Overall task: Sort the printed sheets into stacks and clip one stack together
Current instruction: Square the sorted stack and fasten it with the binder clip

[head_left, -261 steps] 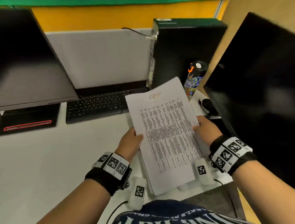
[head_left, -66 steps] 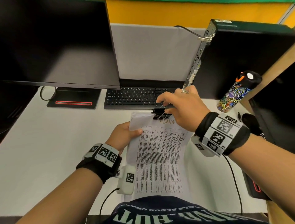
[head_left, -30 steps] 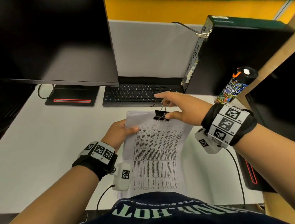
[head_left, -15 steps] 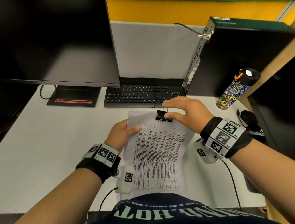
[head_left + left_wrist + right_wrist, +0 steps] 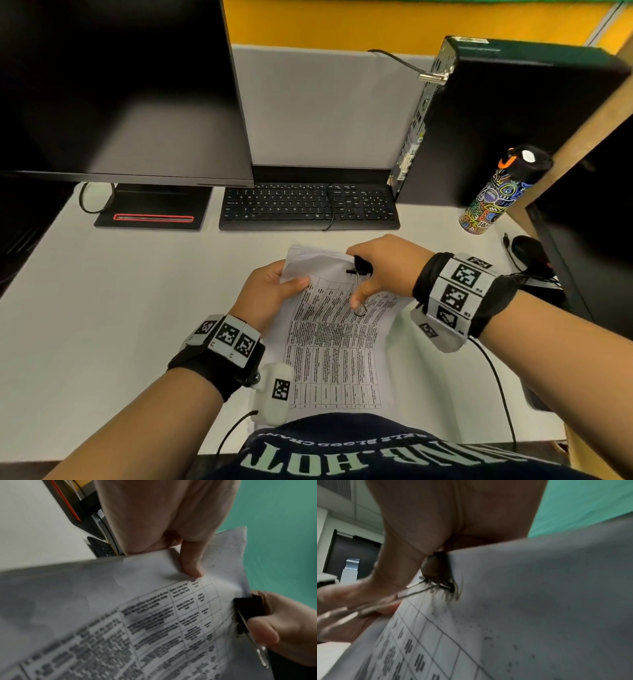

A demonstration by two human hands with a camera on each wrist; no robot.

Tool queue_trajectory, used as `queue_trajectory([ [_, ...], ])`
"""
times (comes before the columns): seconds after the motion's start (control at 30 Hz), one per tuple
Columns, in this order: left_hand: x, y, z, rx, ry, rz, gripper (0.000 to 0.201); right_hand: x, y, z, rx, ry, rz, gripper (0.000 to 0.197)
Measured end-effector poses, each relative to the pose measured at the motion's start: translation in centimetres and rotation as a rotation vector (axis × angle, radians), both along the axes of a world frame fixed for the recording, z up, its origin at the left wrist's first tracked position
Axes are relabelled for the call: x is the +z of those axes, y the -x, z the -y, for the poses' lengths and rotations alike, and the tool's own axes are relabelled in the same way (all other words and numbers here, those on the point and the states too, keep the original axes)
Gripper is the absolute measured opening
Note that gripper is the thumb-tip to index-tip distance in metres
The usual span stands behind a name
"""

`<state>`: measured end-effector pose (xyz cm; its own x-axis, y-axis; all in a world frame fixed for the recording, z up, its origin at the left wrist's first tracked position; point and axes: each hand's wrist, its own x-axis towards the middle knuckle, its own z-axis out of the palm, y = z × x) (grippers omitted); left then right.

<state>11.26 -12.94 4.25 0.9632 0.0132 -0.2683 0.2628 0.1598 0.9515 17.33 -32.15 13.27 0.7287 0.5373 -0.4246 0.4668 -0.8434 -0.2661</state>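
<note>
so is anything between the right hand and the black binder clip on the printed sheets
Nothing visible. The right hand already grips the black binder clip at the top edge of the stack of printed sheets, thumb on its wire handle, while the left hand holds the stack's left edge.

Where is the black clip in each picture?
Head: the black clip sits at the paper stack's top edge, under the right hand.
Left wrist: far right edge.
Right wrist: centre, blurred.
Shared landmark: the printed table grid beside the clip.
</note>
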Motion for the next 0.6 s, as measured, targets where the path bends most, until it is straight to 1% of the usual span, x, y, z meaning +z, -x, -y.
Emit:
queue_trajectory([
  [0.07, 0.2, 0.0, -0.1, -0.005, -0.046, 0.008, 0.022, 0.2, -0.3, 0.0, -0.004, 0.001, 0.04, 0.042],
  [0.17, 0.1, -0.1, -0.3, -0.032, -0.088, 0.011, 0.019, 0.4, -0.9, 0.0, -0.001, -0.006, 0.122, 0.045],
  [0.23, -0.2, 0.3, -0.4, -0.057, -0.146, -0.001, 0.016, 0.7, -1.2, 0.0, -0.013, -0.037, 0.115, 0.044],
  [0.33, -1.4, 1.3, -0.7, -0.146, -0.274, -0.023, 0.019, 1.1, -1.7, 0.5, -0.066, -0.138, 0.081, 0.038],
  [0.4, -2.2, 2.0, -0.8, -0.155, -0.273, -0.041, 0.02, 1.2, -2.0, 1.0, -0.135, -0.217, 0.051, 0.025],
  [0.5, -2.9, 2.4, -1.2, -0.094, -0.245, -0.073, 0.02, 0.6, -2.4, 2.4, -0.211, -0.196, 0.03, 0.029],
  [0.57, -3.1, 2.5, -1.6, -0.034, -0.187, -0.113, 0.023, -0.2, -2.3, 3.7, -0.274, -0.186, 0.03, 0.025],
  [0.6, -3.1, 2.5, -1.9, -0.011, -0.156, -0.132, 0.024, -0.7, -2.2, 4.3, -0.322, -0.212, 0.017, 0.021],
])
